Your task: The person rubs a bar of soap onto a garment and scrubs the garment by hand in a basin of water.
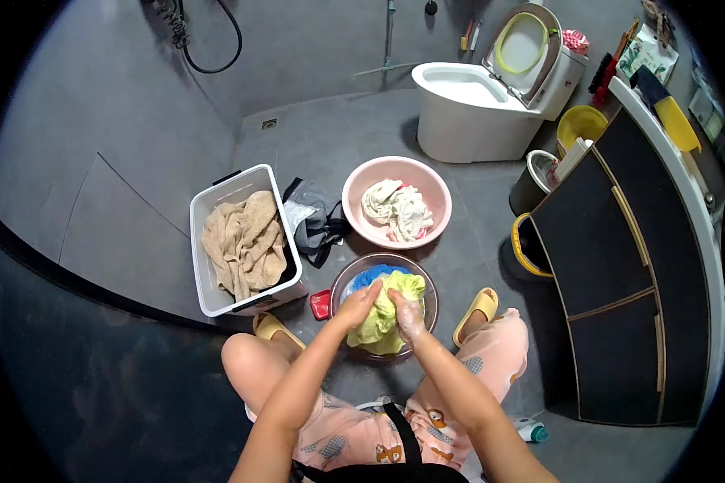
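A yellow-green cloth (383, 324) is bunched between my two hands over a dark-rimmed basin (433, 310) on the floor. My left hand (360, 305) grips its left side, fingers wrapped into the fabric. On its right side my right hand (409, 315), with suds on it, is closed round the cloth. Blue fabric (373, 275) lies in the basin behind the cloth. Just beyond stands a pink basin (356, 173) with white and red laundry (397, 211) in it.
At the left, a white bin (202, 274) holds a beige towel (246, 241); dark garments (318, 221) lie beside it. A red object (321, 305) is left of the basin. The toilet (475, 121), buckets and a black cabinet (612, 354) stand to the right.
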Available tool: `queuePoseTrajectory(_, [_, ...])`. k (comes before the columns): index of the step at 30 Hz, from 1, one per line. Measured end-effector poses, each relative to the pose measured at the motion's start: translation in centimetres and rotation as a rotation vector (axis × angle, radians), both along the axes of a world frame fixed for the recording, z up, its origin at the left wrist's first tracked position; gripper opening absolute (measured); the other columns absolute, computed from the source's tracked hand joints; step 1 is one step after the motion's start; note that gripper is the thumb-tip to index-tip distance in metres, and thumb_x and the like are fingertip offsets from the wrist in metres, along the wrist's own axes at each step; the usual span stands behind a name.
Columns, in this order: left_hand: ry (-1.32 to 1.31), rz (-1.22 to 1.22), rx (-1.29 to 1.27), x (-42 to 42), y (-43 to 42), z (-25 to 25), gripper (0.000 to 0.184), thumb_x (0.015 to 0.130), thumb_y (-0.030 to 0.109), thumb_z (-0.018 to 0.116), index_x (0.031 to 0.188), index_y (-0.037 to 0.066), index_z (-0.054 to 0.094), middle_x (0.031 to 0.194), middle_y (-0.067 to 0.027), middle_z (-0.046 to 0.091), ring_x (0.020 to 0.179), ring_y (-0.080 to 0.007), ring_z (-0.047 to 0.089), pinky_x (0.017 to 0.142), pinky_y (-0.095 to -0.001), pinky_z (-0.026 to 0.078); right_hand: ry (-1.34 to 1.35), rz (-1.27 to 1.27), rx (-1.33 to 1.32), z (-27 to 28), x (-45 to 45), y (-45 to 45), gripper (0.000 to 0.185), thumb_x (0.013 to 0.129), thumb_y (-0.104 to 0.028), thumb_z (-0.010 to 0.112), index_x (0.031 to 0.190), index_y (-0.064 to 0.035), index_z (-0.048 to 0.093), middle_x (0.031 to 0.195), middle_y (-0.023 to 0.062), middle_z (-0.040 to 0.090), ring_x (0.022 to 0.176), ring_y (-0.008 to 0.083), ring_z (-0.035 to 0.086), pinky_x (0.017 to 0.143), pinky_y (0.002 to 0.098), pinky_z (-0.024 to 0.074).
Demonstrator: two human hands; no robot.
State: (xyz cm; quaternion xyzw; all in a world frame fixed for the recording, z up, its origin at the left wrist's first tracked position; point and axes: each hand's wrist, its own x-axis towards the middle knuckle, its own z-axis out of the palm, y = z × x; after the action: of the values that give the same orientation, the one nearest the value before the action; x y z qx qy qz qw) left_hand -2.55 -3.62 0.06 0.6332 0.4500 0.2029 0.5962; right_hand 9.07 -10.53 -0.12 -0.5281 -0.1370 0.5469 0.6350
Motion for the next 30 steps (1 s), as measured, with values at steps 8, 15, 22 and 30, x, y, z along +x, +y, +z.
queuePoseTrajectory(8, [-0.329, 0.408, -0.007, 0.1, -0.3, -0.8, 0.038, 0.074, 0.002, 0.051, 0.111, -0.004, 0.046, 0.097, -0.0131, 0.059, 0.085, -0.0217, 0.058, 0.078, -0.0295, 0.044, 0.207, -0.037, 0.046, 1.8, 0.9, -0.6, 0.033, 0.081, -0.022, 0.058, 0.106, -0.0010, 0.054, 0.101, 0.0070, 0.059, 0.090, 0.0184, 0.057, 0.079, 0.0307, 0.0459])
queuePoseTrajectory(15, [-0.057, 0.051, 0.612, 2.8, -5.8, 2.4, 0.026, 0.070, 0.007, 0.049, 0.094, 0.004, 0.058, 0.087, -0.0183, 0.060, 0.077, -0.0353, 0.059, 0.067, -0.0398, 0.047, 0.312, 0.023, -0.235, 0.8, 1.6, 0.4, 0.036, 0.079, -0.035, 0.059, 0.097, -0.0033, 0.059, 0.093, 0.0083, 0.061, 0.083, 0.0164, 0.059, 0.071, 0.0333, 0.0483])
queuePoseTrajectory(22, [0.154, 0.082, 1.007, 4.1, -3.9, 1.8, 0.014, 0.073, 0.019, 0.054, 0.063, 0.010, 0.055, 0.054, -0.0094, 0.054, 0.048, -0.0272, 0.055, 0.043, -0.0392, 0.042, 0.380, -0.098, -0.133, -1.4, -0.1, -0.2, 0.021, 0.083, -0.029, 0.056, 0.084, -0.0080, 0.059, 0.075, 0.0007, 0.059, 0.068, 0.0131, 0.057, 0.057, 0.0294, 0.0469])
queuePoseTrajectory(30, [-0.027, 0.057, 1.081, 4.6, -4.9, 1.7, 0.012, 0.072, 0.018, 0.059, 0.064, 0.008, 0.058, 0.056, -0.0144, 0.054, 0.049, -0.0303, 0.055, 0.047, -0.0414, 0.043, 0.727, 0.343, 0.253, -4.9, 2.8, 0.6, 0.026, 0.086, -0.033, 0.047, 0.080, -0.0094, 0.056, 0.073, 0.0037, 0.058, 0.066, 0.0167, 0.057, 0.055, 0.0303, 0.0473])
